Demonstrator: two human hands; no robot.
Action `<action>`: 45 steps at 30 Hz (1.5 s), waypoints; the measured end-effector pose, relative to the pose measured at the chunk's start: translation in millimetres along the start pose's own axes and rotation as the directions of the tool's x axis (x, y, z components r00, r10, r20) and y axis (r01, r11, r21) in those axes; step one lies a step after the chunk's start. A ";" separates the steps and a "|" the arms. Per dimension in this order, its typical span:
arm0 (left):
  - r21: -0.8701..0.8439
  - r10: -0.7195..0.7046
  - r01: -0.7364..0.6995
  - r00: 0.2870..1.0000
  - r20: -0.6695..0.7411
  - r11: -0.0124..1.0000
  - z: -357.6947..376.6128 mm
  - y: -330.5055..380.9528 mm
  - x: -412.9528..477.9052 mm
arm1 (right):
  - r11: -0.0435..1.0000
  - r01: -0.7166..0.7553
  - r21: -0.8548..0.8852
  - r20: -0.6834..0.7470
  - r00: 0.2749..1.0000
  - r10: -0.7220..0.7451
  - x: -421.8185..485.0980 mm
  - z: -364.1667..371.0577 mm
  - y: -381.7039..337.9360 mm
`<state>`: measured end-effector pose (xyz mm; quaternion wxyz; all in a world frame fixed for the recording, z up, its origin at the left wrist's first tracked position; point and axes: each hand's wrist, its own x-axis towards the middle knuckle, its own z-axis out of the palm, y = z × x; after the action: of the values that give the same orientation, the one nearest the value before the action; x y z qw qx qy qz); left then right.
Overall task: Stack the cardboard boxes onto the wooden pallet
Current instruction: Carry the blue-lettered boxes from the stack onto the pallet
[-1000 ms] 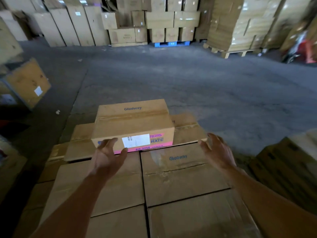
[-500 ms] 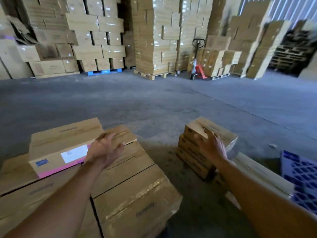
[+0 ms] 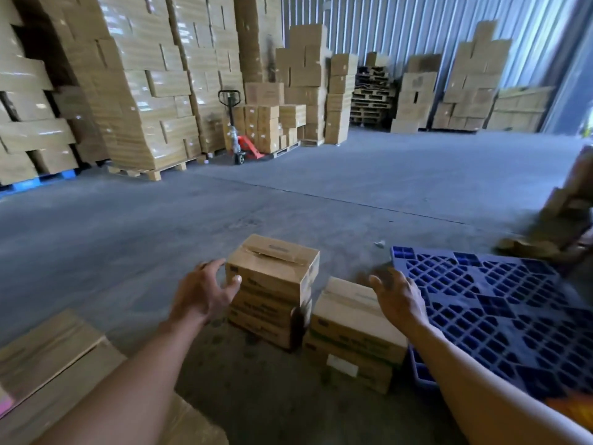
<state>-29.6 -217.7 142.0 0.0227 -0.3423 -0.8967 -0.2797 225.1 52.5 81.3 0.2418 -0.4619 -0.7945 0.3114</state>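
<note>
Both hands are empty and spread wide, fingers loosely extended, reaching forward and down. The top box (image 3: 274,263) sits on a short pile of like boxes on the concrete floor (image 3: 128,252), directly ahead and between the hands. Its long axis runs across the view, left to right, with the far-right end skewed slightly away. The left hand (image 3: 205,295) is plainly the nearer: it is at the box's left end, thumb tip at the front face, though contact cannot be confirmed. The right hand (image 3: 398,297) is well apart from the box's right end and hovers over the lower pile (image 3: 353,319) just beside it, next to a blue plastic pallet (image 3: 481,303). Judgement: an end-to-end grasp calls for the right hand to travel leftward to the far end. The loaded boxes (image 3: 48,358) lie at lower left, behind the left forearm; the wooden pallet itself is not in view.
</note>
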 end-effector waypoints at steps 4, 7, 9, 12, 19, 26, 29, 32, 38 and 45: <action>-0.057 0.038 -0.034 0.997 0.072 0.998 82.3 72.7 53.6 | 0.985 -0.169 -0.042 -0.026 0.985 0.168 60.2 -26.2 67.1; -0.127 0.063 -0.047 0.990 0.124 0.991 132.0 119.2 82.8 | 0.971 -0.234 -0.050 -0.037 0.972 0.232 100.1 -41.9 101.7; -0.167 0.065 -0.039 0.986 0.155 0.985 156.3 138.8 103.2 | 0.964 -0.261 -0.049 -0.050 0.965 0.259 127.0 -45.4 114.1; -0.115 0.071 -0.049 0.978 0.196 0.992 181.6 149.1 132.6 | 0.965 -0.256 -0.055 -0.044 0.966 0.254 160.1 -34.7 118.3; -0.078 0.040 -0.025 0.980 0.195 0.997 220.1 118.9 213.1 | 0.975 -0.218 -0.055 0.043 0.975 0.220 230.1 31.7 95.2; -0.064 0.029 -0.014 0.971 0.238 0.998 269.1 33.2 322.2 | 0.963 -0.266 -0.035 0.105 0.958 0.268 310.5 144.3 58.2; -0.062 0.008 0.011 0.958 0.287 0.998 298.8 -26.1 390.4 | 0.952 -0.304 -0.038 0.149 0.940 0.307 346.4 218.8 41.5; -0.055 -0.027 0.051 0.930 0.367 0.997 331.4 -94.9 456.9 | 0.922 -0.387 -0.026 0.213 0.899 0.383 375.9 301.9 27.1; 0.106 -0.185 0.152 0.842 0.507 0.983 376.7 -232.8 559.2 | 0.813 -0.570 -0.114 0.278 0.768 0.577 414.3 437.0 11.5; 0.198 -0.240 0.159 0.825 0.512 0.967 447.2 -336.2 632.0 | 0.676 -0.729 -0.108 0.275 0.631 0.725 443.9 520.7 41.7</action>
<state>-656.0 188.7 -251.6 -0.2306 -0.3078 -0.9167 -0.1084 -303.0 319.8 -264.6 -0.0226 -0.6888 -0.5656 0.4528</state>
